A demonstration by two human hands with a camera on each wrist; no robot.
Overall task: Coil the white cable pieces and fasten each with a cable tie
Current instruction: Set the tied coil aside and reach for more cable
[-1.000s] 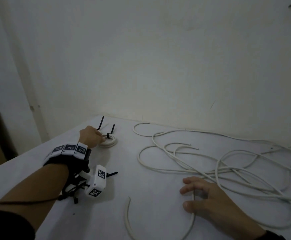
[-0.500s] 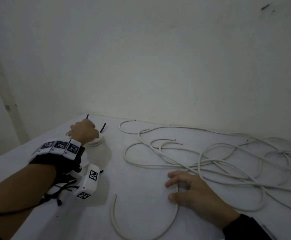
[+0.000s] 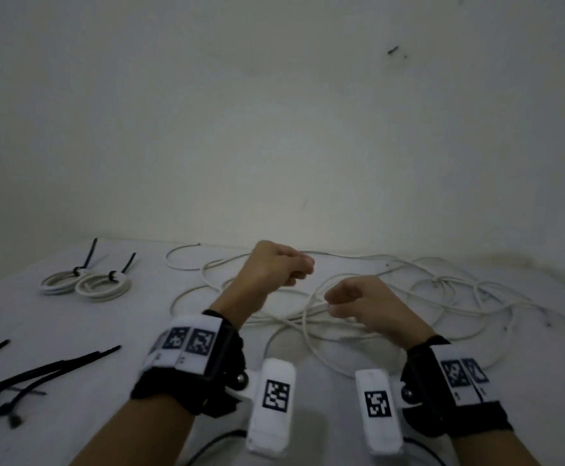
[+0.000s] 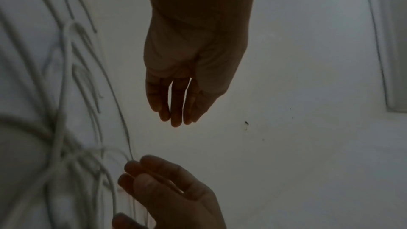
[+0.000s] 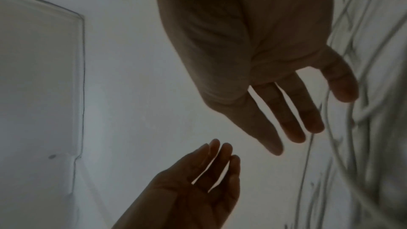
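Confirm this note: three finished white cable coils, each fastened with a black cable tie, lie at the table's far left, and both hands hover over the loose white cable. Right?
Not quite. The head view shows two finished white cable coils, not three, each fastened with a black cable tie, at the far left of the table. The rest stands: the left hand and right hand hover over the loose white cable.

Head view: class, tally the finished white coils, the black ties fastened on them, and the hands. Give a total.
Finished white coils: 2
Black ties fastened on coils: 2
Hands: 2
Total: 6
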